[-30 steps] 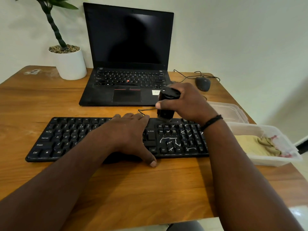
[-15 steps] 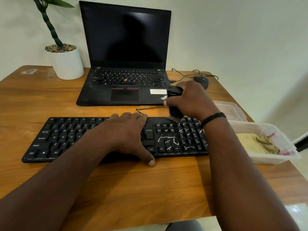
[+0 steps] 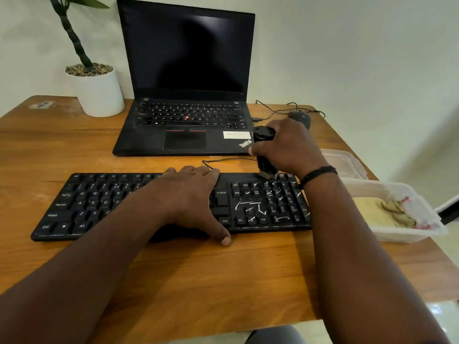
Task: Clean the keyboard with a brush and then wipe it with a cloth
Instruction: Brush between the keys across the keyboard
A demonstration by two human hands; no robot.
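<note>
Clearly brushing is unfinished: right hand (image 3: 289, 147) grips the brush (image 3: 264, 155) at the keyboard's (image 3: 99, 202) back edge, left hand (image 3: 191, 199) flat, cloth (image 3: 387, 212) untouched.

Open black laptop (image 3: 185, 120), screen dark, sits at rear center of a wooden tabletop (image 3: 198, 281). White pot w/ green plant (image 3: 95, 89) stands to its left; a wired mouse (image 3: 300, 119) lies to its right. A clear lid (image 3: 344, 162) rests near the right edge.
</note>
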